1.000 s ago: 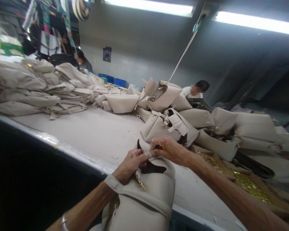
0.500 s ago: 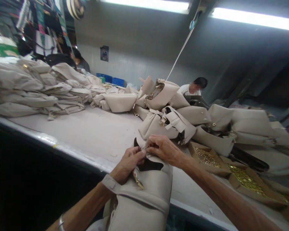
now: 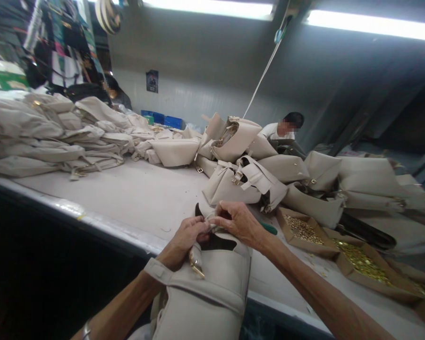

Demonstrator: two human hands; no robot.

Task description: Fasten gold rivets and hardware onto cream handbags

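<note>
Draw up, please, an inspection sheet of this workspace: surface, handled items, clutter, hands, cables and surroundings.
Surface: pale flat worktable; small scattered bits on the right.
Handled items: beige leather-look handbag with gold metal clasp, at the table's front edge.
Clutter: heaped beige leather-look bags; brown cardboard boxes of small gold metal pieces; green object partly behind the right forearm.
Hands: left hand grips the handbag's upper part; right hand is there too, fingers bent, exact hold unclear.
Cables: white cord slanting down behind the heap; electrical or not, cannot tell.
Surroundings: two people behind the table, grey wall, lit white tube lights.
</note>
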